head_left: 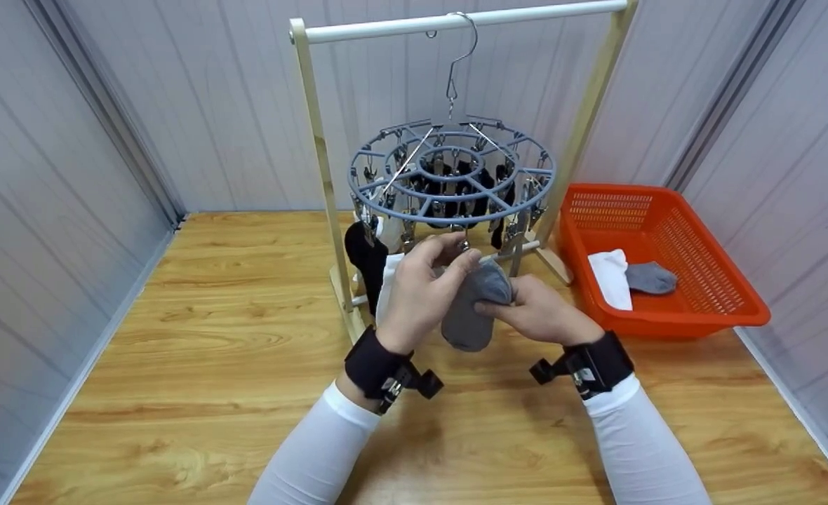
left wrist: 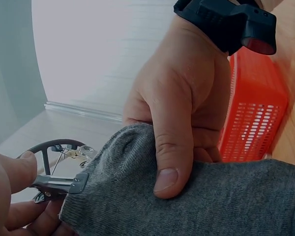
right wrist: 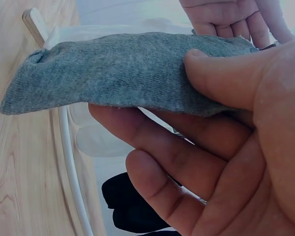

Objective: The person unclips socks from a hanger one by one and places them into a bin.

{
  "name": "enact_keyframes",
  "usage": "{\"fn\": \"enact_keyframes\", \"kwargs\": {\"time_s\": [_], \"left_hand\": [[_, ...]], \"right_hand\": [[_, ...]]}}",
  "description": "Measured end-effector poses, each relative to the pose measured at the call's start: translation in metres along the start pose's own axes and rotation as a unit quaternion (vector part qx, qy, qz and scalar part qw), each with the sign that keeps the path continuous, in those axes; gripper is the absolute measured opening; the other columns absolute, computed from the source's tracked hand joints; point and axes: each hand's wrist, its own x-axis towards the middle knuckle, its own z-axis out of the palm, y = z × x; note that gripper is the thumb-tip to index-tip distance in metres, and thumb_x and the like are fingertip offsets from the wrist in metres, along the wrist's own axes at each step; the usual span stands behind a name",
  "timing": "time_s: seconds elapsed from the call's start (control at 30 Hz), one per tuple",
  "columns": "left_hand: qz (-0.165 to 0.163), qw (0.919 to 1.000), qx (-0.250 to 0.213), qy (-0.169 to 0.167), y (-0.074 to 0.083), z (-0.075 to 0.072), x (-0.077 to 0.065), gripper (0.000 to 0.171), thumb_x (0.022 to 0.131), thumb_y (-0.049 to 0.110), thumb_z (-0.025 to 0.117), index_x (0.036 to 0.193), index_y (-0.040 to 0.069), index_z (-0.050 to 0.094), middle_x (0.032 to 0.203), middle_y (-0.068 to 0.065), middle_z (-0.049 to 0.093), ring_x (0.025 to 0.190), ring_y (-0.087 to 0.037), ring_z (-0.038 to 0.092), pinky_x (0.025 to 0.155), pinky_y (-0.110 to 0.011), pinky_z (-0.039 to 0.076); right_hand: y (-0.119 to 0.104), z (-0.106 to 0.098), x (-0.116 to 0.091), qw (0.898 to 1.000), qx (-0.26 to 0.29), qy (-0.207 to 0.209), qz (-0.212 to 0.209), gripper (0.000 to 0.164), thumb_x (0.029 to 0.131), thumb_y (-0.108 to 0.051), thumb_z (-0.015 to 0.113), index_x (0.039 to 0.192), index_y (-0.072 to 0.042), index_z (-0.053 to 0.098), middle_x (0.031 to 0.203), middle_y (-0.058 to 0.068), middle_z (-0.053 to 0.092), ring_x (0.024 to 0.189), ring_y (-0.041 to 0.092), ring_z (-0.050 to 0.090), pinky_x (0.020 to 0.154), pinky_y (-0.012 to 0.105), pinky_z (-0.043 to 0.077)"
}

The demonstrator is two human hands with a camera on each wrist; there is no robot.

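Note:
A grey sock [head_left: 470, 326] is below the front rim of a round grey clip hanger [head_left: 456, 220]. My right hand [head_left: 544, 308] pinches it, the thumb lying across the knit in the right wrist view. My left hand [head_left: 424, 287] holds a metal clip [left wrist: 61, 184] of the hanger between thumb and fingers. The clip's tip overlaps the edge of the sock's cuff in the left wrist view. Just left of that hand hangs a white sock [head_left: 386, 287], partly hidden by it.
Black socks [head_left: 366, 256] hang around the hanger, which hooks over a white rod [head_left: 526, 17] on a wooden stand [head_left: 321, 154]. On the right, an orange basket [head_left: 733, 319] contains a white sock [head_left: 610, 280] and another grey sock [head_left: 652, 278]. Panel walls enclose the wooden surface.

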Motion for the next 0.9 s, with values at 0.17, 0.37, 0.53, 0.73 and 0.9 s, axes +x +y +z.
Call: {"fn": "enact_keyframes", "kwargs": {"time_s": [0.17,0.37,0.53,0.73,0.9], "left_hand": [[0.009,0.9999,-0.010,0.010,0.0002,-0.0002,-0.0002,0.033,0.108,0.023,0.077,0.133,0.002,0.077,0.109,-0.005,0.077,0.096,-0.014,0.075,0.083,-0.032,0.062],[0.021,0.9994,-0.020,0.019,-0.0003,0.0006,-0.0003,0.028,0.108,0.019,0.076,0.129,0.000,0.078,0.110,-0.008,0.076,0.097,-0.016,0.076,0.088,-0.033,0.064],[0.038,0.9987,-0.021,0.025,-0.0035,0.0012,0.0000,0.026,0.107,0.016,0.077,0.126,-0.002,0.079,0.107,-0.009,0.077,0.095,-0.017,0.077,0.084,-0.032,0.064],[0.065,0.9972,-0.020,0.032,-0.0058,0.0004,0.0001,0.025,0.105,0.013,0.079,0.124,-0.003,0.081,0.105,-0.009,0.078,0.094,-0.018,0.076,0.083,-0.032,0.065],[0.086,0.9956,-0.011,0.037,-0.0061,-0.0001,0.0005,0.025,0.104,0.014,0.080,0.122,-0.003,0.083,0.106,-0.008,0.080,0.092,-0.018,0.075,0.079,-0.029,0.064]], "right_hand": [[-0.0007,0.0005,-0.0008,1.000,-0.009,0.010,-0.011,0.027,0.107,-0.021,0.078,0.129,-0.007,0.083,0.114,0.002,0.083,0.091,0.014,0.071,0.084,0.028,0.057],[-0.0013,-0.0009,-0.0009,1.000,-0.002,0.013,-0.024,0.029,0.108,-0.020,0.077,0.134,-0.009,0.081,0.121,0.001,0.083,0.107,0.016,0.077,0.096,0.033,0.062],[-0.0002,-0.0015,-0.0009,0.999,-0.001,0.021,-0.029,0.025,0.108,-0.018,0.076,0.129,-0.006,0.083,0.117,0.004,0.084,0.104,0.018,0.078,0.093,0.033,0.063],[-0.0006,-0.0025,-0.0017,0.999,-0.006,0.022,-0.028,0.023,0.109,-0.016,0.075,0.128,-0.005,0.083,0.115,0.005,0.084,0.100,0.018,0.078,0.090,0.033,0.063],[-0.0026,-0.0050,-0.0025,1.000,-0.005,0.016,-0.007,0.023,0.109,-0.018,0.075,0.127,-0.008,0.084,0.113,0.002,0.084,0.091,0.015,0.074,0.083,0.029,0.059]]}}
